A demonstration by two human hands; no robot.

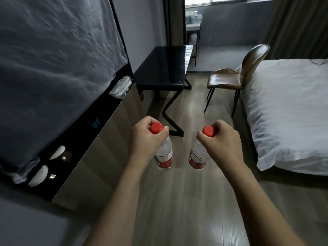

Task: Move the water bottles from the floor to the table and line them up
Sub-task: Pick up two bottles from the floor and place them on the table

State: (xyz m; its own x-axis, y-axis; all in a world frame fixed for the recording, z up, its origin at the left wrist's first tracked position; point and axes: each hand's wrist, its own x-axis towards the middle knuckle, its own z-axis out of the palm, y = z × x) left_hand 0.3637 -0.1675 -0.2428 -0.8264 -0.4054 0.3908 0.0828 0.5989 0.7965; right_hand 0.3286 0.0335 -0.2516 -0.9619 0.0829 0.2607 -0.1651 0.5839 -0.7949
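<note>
Along the left edge of the frame hangs a grey fabric wardrobe cover point(53, 68), with pale rounded items on a dark low shelf point(58, 162) below it. Just left of centre, the left hand point(145, 139) is curled tightly around the neck of a clear water bottle point(164, 153), its fingers wrapped just beneath the red cap point(156, 128), which pokes out above the fist; the bottle hangs upright with its red label toward the bottom, above the wooden floor point(177, 201). Whether its base touches the floor cannot be told. Just right of centre, the right hand point(221, 141) grips a second water bottle point(197, 157) the same way, fingers closed around the neck below its red cap point(209, 131). The two bottles sit near each other, apart, at about the same height in the frame. Above them, at upper centre, stands the black table point(163, 68). To its right is a brown chair point(237, 75), and the right edge holds a bed with white bedding point(287, 112).
</note>
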